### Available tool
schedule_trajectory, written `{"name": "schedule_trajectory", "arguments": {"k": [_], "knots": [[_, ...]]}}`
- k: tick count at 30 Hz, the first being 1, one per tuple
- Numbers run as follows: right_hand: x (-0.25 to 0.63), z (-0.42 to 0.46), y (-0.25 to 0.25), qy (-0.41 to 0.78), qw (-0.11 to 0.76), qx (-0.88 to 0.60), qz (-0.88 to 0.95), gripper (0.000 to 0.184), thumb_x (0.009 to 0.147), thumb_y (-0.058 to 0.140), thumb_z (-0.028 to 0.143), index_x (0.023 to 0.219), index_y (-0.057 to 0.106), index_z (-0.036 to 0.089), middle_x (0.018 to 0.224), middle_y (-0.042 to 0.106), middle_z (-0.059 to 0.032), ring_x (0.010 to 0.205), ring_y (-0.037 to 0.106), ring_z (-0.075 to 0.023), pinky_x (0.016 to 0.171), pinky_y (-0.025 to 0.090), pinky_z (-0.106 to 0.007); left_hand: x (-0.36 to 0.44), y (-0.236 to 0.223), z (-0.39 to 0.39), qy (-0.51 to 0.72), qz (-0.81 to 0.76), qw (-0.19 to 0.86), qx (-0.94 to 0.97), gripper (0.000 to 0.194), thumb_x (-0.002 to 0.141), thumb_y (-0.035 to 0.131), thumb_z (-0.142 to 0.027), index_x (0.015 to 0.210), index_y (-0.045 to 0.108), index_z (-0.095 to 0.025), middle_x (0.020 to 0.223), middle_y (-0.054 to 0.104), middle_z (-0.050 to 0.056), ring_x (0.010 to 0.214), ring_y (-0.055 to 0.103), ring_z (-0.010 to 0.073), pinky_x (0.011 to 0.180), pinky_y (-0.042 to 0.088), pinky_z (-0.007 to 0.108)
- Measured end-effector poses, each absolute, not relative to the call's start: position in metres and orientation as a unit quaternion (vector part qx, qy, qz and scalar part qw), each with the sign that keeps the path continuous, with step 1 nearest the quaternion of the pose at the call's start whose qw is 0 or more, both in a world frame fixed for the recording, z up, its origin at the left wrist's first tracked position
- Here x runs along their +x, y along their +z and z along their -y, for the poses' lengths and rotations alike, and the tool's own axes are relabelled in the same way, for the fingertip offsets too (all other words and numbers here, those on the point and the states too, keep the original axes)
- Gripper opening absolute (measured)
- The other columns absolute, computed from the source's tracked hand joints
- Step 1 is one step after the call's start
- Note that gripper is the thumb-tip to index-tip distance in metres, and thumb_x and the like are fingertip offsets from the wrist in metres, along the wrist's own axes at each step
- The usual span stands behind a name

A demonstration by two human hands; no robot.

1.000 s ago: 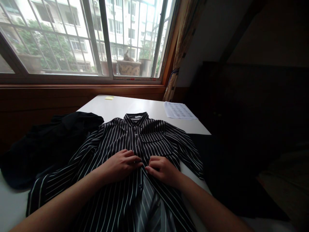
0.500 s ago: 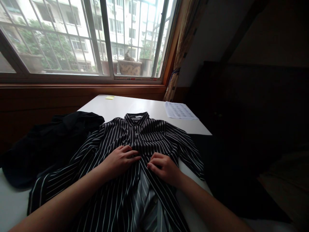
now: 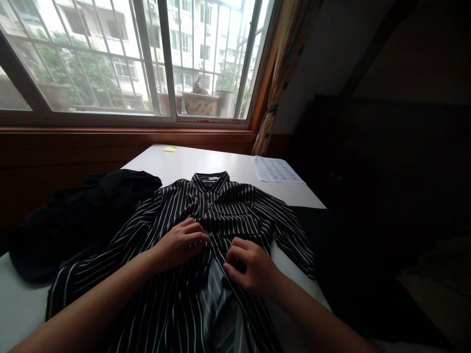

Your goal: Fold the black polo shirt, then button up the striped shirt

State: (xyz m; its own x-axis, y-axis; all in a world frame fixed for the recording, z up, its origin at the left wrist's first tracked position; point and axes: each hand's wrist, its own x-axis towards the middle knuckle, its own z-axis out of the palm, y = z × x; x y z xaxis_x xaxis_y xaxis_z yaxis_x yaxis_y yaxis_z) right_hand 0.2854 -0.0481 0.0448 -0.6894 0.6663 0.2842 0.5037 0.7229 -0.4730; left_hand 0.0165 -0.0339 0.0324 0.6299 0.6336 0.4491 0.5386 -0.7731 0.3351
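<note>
A black shirt with white stripes (image 3: 235, 223) lies front side up, its collar pointing away from me. Its upper front is closed, with a button showing between my hands, while lower down the two front edges spread apart over the greyer inside. My left hand (image 3: 184, 242) rests at the left of the front opening, fingers loosely bent and apart, holding nothing visible. Over the right front edge is my right hand (image 3: 252, 267), with fingers curled and a gap between thumb and forefinger. Nothing shows in that gap.
Dark crumpled clothing (image 3: 84, 215) lies to the left on the white table (image 3: 221, 159). Printed sheets (image 3: 277, 170) lie at the far right and a yellow sticky note (image 3: 170, 149) at the back. Dark cloth (image 3: 312, 225) is at the right edge. Beyond stands a barred window (image 3: 128, 59).
My right hand has drawn slightly towards me, and its thumb and fingers have parted. The left hand has shifted a little, so a button between the hands now shows.
</note>
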Motion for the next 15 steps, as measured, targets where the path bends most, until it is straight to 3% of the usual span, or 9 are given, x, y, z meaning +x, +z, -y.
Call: {"name": "schedule_trajectory", "arguments": {"k": [4, 15], "knots": [[0.283, 0.052, 0.045, 0.146, 0.156, -0.305, 0.928, 0.024, 0.076, 0.072, 0.034, 0.084, 0.055, 0.021, 0.086, 0.059, -0.0012, 0.079, 0.053, -0.0178, 0.072, 0.036, -0.032, 0.024, 0.04, 0.046, 0.266, -0.273, 0.149, 0.912, 0.001, 0.091, 0.063, -0.02, 0.092, 0.063, -0.019, 0.09, 0.064, 0.004, 0.084, 0.055, 0.0168, 0.074, 0.045, 0.029], [0.282, 0.051, 0.047, 0.136, 0.091, -0.325, 0.931, 0.025, 0.073, 0.069, 0.035, 0.079, 0.05, 0.021, 0.085, 0.058, -0.0008, 0.077, 0.05, -0.0172, 0.069, 0.032, -0.03, 0.024, 0.035, 0.048, 0.216, -0.235, 0.159, 0.934, 0.022, 0.079, 0.075, -0.026, 0.098, 0.064, -0.021, 0.097, 0.064, 0.004, 0.087, 0.059, 0.0188, 0.074, 0.047, 0.03]]}}
